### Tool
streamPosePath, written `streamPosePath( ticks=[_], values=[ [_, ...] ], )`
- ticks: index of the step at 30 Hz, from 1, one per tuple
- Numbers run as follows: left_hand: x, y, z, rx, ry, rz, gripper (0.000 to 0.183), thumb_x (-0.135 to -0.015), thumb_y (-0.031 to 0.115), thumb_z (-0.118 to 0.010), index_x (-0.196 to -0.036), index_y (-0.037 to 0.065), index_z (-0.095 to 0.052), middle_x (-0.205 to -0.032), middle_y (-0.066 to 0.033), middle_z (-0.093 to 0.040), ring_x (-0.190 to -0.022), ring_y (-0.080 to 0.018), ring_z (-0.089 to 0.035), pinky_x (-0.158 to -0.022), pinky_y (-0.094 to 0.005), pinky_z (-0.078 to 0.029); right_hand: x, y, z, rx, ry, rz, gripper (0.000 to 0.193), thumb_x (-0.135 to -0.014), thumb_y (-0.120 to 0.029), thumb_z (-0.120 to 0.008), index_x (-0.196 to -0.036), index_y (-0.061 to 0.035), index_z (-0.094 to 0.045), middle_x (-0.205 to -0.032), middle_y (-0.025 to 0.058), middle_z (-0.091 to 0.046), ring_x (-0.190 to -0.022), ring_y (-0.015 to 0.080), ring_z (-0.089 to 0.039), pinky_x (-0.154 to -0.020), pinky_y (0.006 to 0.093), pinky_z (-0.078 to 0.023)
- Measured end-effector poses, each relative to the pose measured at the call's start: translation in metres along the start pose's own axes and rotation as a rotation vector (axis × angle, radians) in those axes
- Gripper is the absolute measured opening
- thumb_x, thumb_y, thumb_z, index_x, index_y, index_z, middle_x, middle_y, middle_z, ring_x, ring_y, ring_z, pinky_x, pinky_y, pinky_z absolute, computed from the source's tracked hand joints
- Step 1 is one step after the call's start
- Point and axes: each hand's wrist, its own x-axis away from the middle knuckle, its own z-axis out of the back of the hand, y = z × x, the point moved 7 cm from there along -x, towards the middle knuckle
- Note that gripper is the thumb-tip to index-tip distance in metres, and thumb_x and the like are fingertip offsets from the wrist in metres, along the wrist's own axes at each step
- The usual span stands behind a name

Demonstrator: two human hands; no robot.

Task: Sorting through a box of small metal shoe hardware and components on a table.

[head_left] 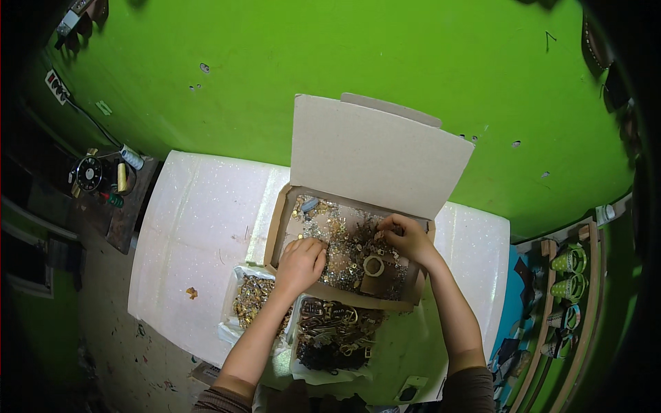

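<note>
An open cardboard box (278, 224) with its lid up holds many small metal fittings, gold and silver in colour. My left hand (301, 261) is over the box's left part, fingers curled down; what they hold, if anything, is hidden. On the right side of the box, my right hand (406, 239) has its fingers bent together in a pinch above a darker heap of pieces. Anything between those fingertips is too small to name. Close by lie a pale ring (373, 266) and a blue-grey oval piece (309, 204).
In front of the box stand a lined tray of buckles and dark hardware (336, 335) and a tray of small gold-toned pieces (253, 301). A white sparkly tabletop (200, 227) lies beneath. Green mugs (568, 274) sit on a wooden rack at right; the raised lid (379, 151) blocks the far side.
</note>
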Motion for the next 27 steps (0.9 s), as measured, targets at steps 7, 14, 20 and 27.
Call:
streamPosePath(
  ticks=[7,14,20,27],
  values=[
    [0.007,-0.001,-0.001,-0.019,0.004,0.004,0.014,-0.078,0.013,-0.050,-0.080,0.004,-0.060,-0.083,-0.0085,-0.057,-0.082,-0.0249,-0.054,-0.078,-0.0359,-0.041,0.002,0.013,-0.011,0.739,0.058,0.076,0.040,-0.064,-0.017,-0.068,-0.101,-0.0086,-0.056,-0.105,0.0126,-0.052,-0.105,0.0282,-0.046,-0.084,0.0382,-0.042],
    [0.000,-0.004,-0.004,-0.027,-0.019,0.022,0.015,-0.078,0.014,-0.050,-0.081,0.004,-0.059,-0.085,-0.0087,-0.057,-0.083,-0.0254,-0.054,-0.078,-0.0364,-0.041,-0.015,0.016,-0.086,0.984,-0.059,0.235,0.063,-0.054,-0.030,-0.074,-0.112,-0.0173,-0.050,-0.116,0.0145,-0.044,-0.112,0.0376,-0.037,-0.089,0.0449,-0.038],
    [0.002,-0.003,-0.004,-0.022,-0.039,0.024,0.015,-0.079,0.014,-0.049,-0.082,0.004,-0.060,-0.085,-0.0097,-0.057,-0.083,-0.0262,-0.054,-0.078,-0.0370,-0.041,-0.023,0.036,-0.086,0.895,-0.071,0.223,0.036,-0.059,-0.019,-0.069,-0.090,-0.0109,-0.054,-0.090,0.0085,-0.054,-0.089,0.0296,-0.050,-0.071,0.0396,-0.045],
    [-0.006,-0.022,-0.008,0.317,-0.088,0.260,0.020,-0.083,0.017,-0.046,-0.087,0.004,-0.061,-0.089,-0.0100,-0.058,-0.086,-0.0252,-0.055,-0.080,-0.0329,-0.041,-0.030,0.004,-0.042,0.424,-0.072,0.248,0.019,-0.062,-0.005,-0.059,-0.080,-0.0021,-0.053,-0.072,0.0135,-0.054,-0.069,0.0261,-0.055,-0.063,0.0352,-0.044]
  ],
)
